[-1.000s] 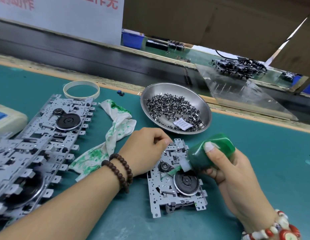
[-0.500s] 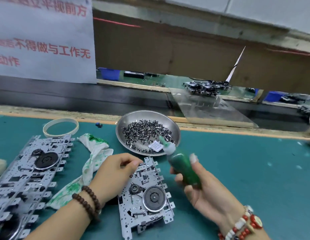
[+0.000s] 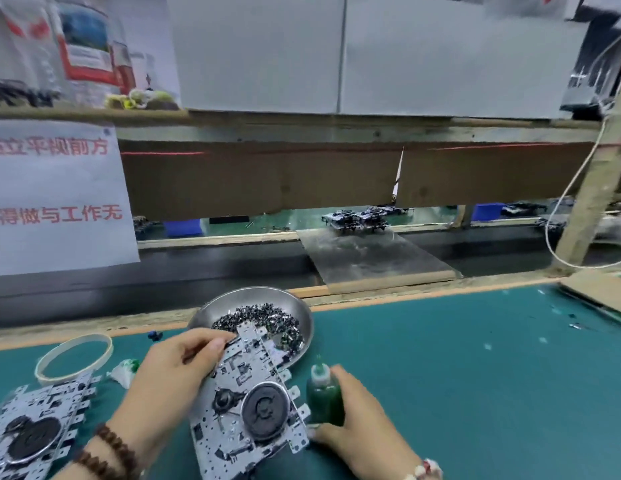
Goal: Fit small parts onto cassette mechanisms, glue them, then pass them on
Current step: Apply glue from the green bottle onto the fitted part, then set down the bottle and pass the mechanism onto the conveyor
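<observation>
Shiny metal bowl (image 3: pixel 302 317), matt mat (image 3: pixel 475 375)

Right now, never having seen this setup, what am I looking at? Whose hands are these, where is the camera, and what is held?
There is no machine here: a person works with bare hands, filmed from a camera on their head looking down at a green bench. The left hand grips a metal cassette mechanism, tilted up over a steel bowl of small parts. The right hand holds an upright green glue bottle. More mechanisms lie at the left, beside a tape ring. Beyond the bench edge a ramp leads toward further mechanisms.
</observation>
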The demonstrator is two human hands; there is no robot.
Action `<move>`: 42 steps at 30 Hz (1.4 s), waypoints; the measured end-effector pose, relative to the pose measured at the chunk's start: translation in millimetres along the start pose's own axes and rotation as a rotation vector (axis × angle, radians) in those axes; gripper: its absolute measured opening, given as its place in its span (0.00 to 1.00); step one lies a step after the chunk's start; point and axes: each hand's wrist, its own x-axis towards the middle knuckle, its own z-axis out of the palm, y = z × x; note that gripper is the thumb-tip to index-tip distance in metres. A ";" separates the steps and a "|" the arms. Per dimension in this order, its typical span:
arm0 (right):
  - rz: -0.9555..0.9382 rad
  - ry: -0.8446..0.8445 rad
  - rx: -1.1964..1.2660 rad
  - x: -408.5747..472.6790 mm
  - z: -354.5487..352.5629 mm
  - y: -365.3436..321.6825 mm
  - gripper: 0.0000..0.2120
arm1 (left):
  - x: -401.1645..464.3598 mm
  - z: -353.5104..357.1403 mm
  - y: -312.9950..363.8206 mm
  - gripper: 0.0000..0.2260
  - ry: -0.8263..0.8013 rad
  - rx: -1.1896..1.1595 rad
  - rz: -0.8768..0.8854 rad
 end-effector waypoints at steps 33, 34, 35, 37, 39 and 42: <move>0.466 0.263 0.740 166.1 -107.4 56.6 0.15 | 196.1 170.8 16.1 0.10 -0.492 0.325 -0.148; 0.485 0.265 0.661 176.5 -107.8 59.2 0.16 | 200.0 172.8 11.8 0.09 -0.499 0.324 -0.150; 0.504 0.267 0.561 186.7 -109.3 62.0 0.17 | 204.8 175.1 7.4 0.09 -0.496 0.340 -0.149; 0.540 0.263 0.394 204.6 -113.6 67.1 0.17 | 216.5 180.2 -0.8 0.11 -0.476 0.340 -0.156; 0.550 0.250 0.395 218.1 -118.1 71.2 0.15 | 230.1 187.3 -6.1 0.11 -0.454 0.307 -0.182; 0.528 0.293 0.569 232.6 -123.1 72.0 0.12 | 245.6 199.8 -6.2 0.08 -0.385 0.231 -0.199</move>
